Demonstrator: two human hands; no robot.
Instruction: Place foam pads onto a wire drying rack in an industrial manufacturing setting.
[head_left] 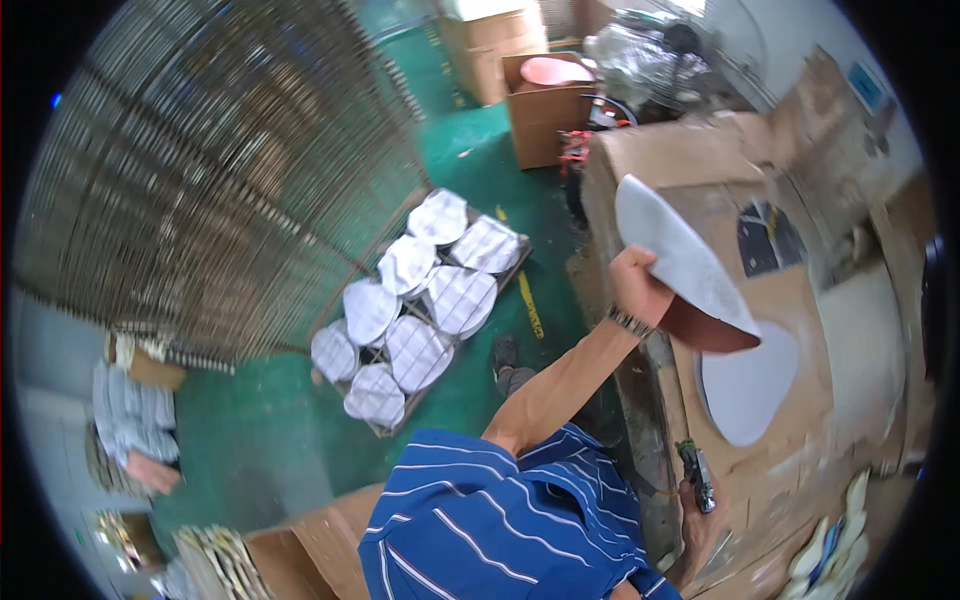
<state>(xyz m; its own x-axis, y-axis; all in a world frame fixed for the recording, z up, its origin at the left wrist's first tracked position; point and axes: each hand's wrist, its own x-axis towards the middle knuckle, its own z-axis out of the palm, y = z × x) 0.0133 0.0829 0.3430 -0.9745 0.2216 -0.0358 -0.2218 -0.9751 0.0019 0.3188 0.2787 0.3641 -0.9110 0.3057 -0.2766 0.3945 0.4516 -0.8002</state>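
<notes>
My left hand (640,288) is closed on the edge of a curved, rounded seat-shaped panel (685,252), pale grey-white on its upper face and reddish brown on the other. The panel is tilted in the air above the cardboard-covered bench. Below it, a flat light-grey pad (752,392) of similar rounded outline lies on the bench, partly hidden by the panel. In my right hand (699,514) is a metal spray gun (697,477) with a greenish end, held low by the bench's near edge. The fingers there are partly hidden.
Brown cardboard (700,150) covers the bench, where a dark patterned piece (770,238) lies. At left, a tall wire rack (240,180) stands beside a low frame holding several white rounded pieces (418,352). An open carton (540,125) holds a pink piece; pale curved strips (835,545) lie lower right.
</notes>
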